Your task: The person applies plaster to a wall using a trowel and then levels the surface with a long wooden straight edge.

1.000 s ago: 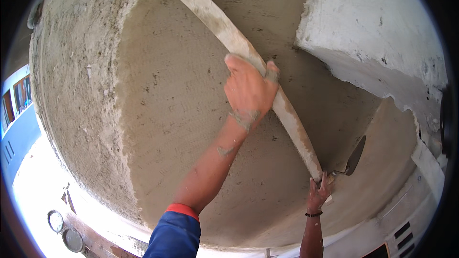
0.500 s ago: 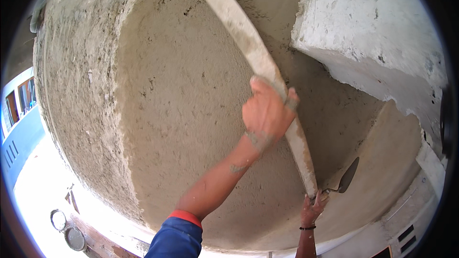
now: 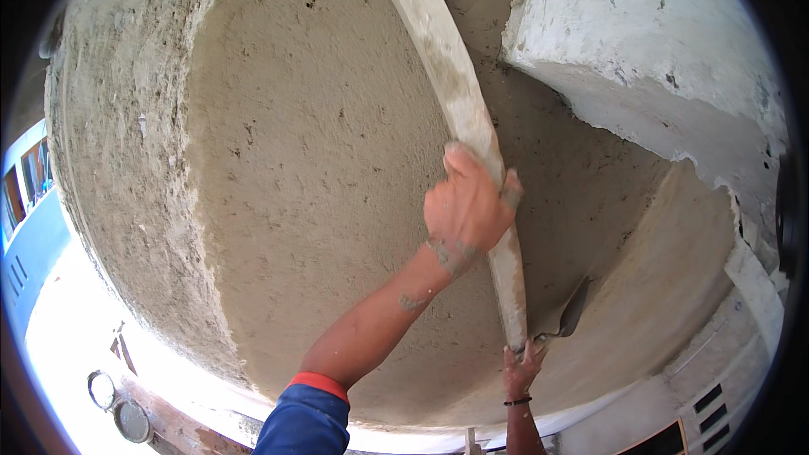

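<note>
Left hand (image 3: 466, 209) is wrapped tight round the middle of the long straightedge (image 3: 455, 101), which lies flat on the wet plaster ceiling (image 3: 320, 160). Right hand (image 3: 521, 368) grips its lower end closed, trowel (image 3: 573, 313) held there too. Open plaster left of the bar; the white beam (image 3: 640, 50) edge is near on the right.
</note>
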